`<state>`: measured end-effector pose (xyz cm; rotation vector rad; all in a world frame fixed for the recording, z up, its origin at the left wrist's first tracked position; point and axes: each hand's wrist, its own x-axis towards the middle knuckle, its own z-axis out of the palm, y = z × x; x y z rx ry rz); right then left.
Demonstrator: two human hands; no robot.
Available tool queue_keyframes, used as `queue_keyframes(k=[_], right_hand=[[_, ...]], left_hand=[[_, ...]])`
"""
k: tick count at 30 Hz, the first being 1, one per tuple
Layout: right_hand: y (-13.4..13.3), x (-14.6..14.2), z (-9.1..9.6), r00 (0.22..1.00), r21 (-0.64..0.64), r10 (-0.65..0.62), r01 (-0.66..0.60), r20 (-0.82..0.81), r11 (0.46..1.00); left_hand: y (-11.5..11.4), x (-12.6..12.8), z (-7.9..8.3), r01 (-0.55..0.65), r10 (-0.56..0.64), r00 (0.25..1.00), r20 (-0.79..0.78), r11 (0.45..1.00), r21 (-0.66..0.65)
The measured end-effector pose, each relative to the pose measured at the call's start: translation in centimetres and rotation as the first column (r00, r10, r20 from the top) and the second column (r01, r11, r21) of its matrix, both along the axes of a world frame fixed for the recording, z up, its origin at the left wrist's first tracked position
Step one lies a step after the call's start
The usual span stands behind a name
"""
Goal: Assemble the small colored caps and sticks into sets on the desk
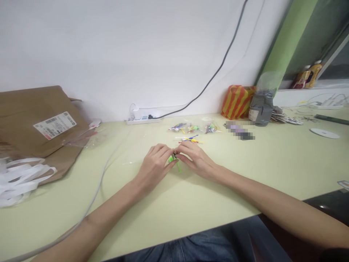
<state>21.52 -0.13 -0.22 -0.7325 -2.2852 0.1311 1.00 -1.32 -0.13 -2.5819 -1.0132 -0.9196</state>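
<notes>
Both the left hand [155,161] and right hand [195,158] pinch a small bright-green toy [178,166]; its thin stem points toward 5 o'clock.

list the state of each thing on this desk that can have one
left hand, pinched shut on the green piece
right hand, pinched shut on the same piece
green piece, held between both hands, low over the table
power strip, black cable plugged in
parts bags, lying flat, untouched
grey pouch, upright
cardboard box, label facing up
white disc, lying flat
</notes>
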Motion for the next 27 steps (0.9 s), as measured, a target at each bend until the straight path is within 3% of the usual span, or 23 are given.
queue_keyframes(k=[4,8,11,14,19,21,25,27], right_hand=[[0.0,0.0,-0.1,0.997,-0.039,0.022,-0.025,-0.067,0.999],[0.0,-0.2,-0.4,0.994,-0.084,0.052,-0.06,-0.093,0.995],[-0.1,-0.2,-0.5,0.982,-0.207,0.102,-0.134,-0.158,0.969],[-0.2,-0.2,-0.2,0.941,-0.382,0.167,-0.276,-0.294,0.882],[-0.2,-0.4,0.4,0.806,-0.578,0.202,-0.55,-0.557,0.603],[0.0,-0.4,0.3,0.775,-0.602,0.193,-0.599,-0.602,0.528],[0.6,0.1,-0.3,0.743,-0.624,0.146,-0.637,-0.653,0.453],[0.9,0.5,-0.4,0.752,-0.629,0.105,-0.611,-0.65,0.481]], left_hand=[[-0.1,0.2,0.2,-0.015,0.017,1.0,-0.022,0.996,0.087],[-0.1,0.2,0.2,-0.011,0.013,1.0,-0.024,0.998,0.063],[0.0,0.1,0.2,-0.003,0.004,0.999,-0.053,1.0,0.019],[0.1,0.1,0.3,0.012,-0.017,0.998,-0.066,0.997,-0.074],[-0.4,0.8,0.3,0.015,-0.018,1.0,-0.021,0.987,-0.159],[-0.7,1.2,0.2,0.021,-0.024,1.0,-0.017,0.986,-0.168],[-0.7,1.2,0.0,0.046,-0.049,0.999,-0.017,0.987,-0.151],[-0.4,0.6,0.2,0.034,-0.031,0.999,0.019,0.988,-0.15]])
